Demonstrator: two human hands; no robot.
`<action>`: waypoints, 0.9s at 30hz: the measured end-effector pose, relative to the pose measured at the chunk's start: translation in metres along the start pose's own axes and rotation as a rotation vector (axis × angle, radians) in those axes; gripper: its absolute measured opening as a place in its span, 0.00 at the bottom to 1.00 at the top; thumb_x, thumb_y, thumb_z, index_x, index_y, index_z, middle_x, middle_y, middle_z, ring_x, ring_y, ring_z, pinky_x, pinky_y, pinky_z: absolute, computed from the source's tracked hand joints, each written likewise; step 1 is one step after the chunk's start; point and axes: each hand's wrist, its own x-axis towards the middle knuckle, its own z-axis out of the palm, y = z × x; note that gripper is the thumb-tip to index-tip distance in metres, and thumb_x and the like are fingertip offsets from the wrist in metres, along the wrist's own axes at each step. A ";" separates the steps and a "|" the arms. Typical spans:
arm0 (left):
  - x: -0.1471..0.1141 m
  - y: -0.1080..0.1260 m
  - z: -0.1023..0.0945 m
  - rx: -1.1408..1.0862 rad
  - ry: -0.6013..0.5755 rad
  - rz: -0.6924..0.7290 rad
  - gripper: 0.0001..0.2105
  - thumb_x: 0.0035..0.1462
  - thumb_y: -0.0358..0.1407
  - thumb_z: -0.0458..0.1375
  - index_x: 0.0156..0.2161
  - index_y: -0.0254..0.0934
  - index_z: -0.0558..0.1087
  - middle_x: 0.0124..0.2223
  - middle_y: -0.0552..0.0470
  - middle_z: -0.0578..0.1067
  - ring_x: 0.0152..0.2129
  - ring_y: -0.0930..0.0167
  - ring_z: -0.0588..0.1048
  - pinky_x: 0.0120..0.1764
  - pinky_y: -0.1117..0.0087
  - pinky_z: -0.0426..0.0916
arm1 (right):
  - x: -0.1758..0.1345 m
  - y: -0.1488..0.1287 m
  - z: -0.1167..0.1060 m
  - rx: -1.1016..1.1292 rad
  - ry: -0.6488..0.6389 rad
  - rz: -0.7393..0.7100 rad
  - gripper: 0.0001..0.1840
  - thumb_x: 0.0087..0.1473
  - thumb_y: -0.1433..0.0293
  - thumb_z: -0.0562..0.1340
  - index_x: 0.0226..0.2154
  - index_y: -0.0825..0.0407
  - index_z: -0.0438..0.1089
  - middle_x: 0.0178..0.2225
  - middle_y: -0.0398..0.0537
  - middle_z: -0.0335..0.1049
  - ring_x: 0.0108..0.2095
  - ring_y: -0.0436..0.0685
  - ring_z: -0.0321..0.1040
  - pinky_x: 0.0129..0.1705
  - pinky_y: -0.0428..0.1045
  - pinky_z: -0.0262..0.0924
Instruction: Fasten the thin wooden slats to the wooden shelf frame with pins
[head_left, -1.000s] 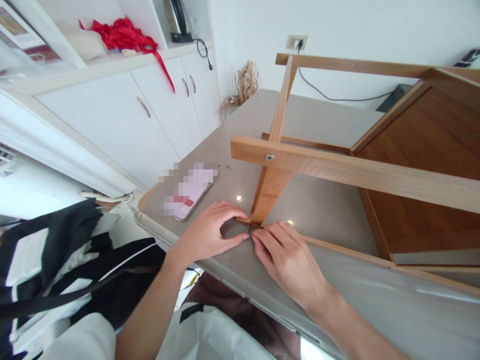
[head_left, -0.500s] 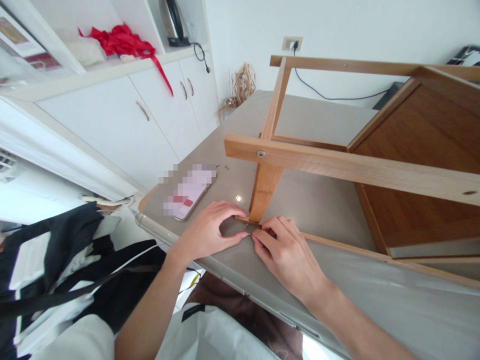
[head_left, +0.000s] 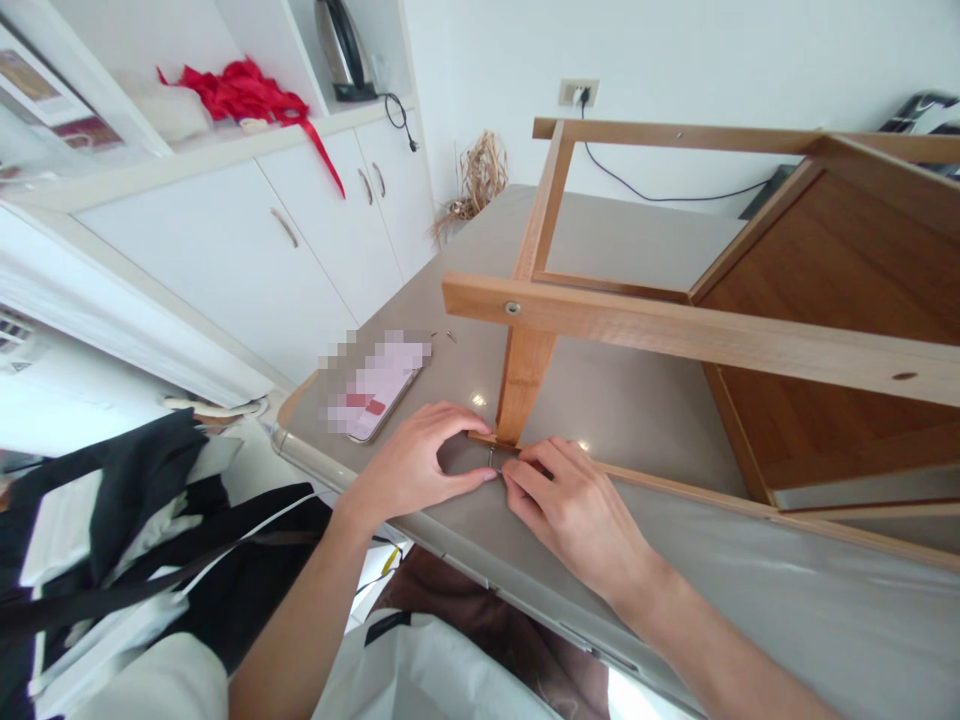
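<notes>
Wooden frame [head_left: 675, 335] noted on table [head_left: 637, 425], rail [head_left: 675, 488] near front edge. Observed pin [head_left: 491, 457] at rail, pinched in right hand [head_left: 566, 510]; cannot tell hold of left hand [head_left: 420, 465]. Found room between phone [head_left: 386, 385] and frame.

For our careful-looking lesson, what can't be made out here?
In the head view:
Phone: screen hidden by pixelation.
Metal piece: too thin to identify, seemingly part-covered by the right hand.
Frame: right end cut off by the picture edge.
Bits beyond the phone: too small to identify.
</notes>
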 end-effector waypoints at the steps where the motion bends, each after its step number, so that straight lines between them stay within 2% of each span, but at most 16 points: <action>1: 0.000 0.000 0.000 0.001 0.000 -0.003 0.15 0.58 0.42 0.66 0.48 0.42 0.73 0.48 0.52 0.78 0.48 0.67 0.74 0.54 0.63 0.68 | 0.000 0.000 0.000 -0.001 -0.004 0.001 0.06 0.63 0.75 0.60 0.36 0.51 0.72 0.34 0.46 0.70 0.36 0.54 0.62 0.40 0.51 0.58; 21: 0.001 0.000 -0.001 0.003 -0.007 -0.013 0.13 0.58 0.40 0.66 0.47 0.42 0.73 0.47 0.52 0.79 0.48 0.66 0.75 0.54 0.62 0.68 | 0.003 -0.001 0.003 0.026 0.010 0.014 0.07 0.65 0.75 0.58 0.39 0.53 0.73 0.35 0.47 0.70 0.37 0.55 0.63 0.43 0.52 0.62; 27: 0.001 -0.001 -0.001 0.008 -0.004 -0.003 0.13 0.59 0.40 0.65 0.48 0.42 0.73 0.48 0.52 0.78 0.48 0.66 0.74 0.54 0.62 0.67 | 0.004 -0.002 0.003 0.034 0.057 0.006 0.07 0.66 0.74 0.58 0.38 0.53 0.72 0.33 0.47 0.70 0.36 0.54 0.63 0.41 0.52 0.63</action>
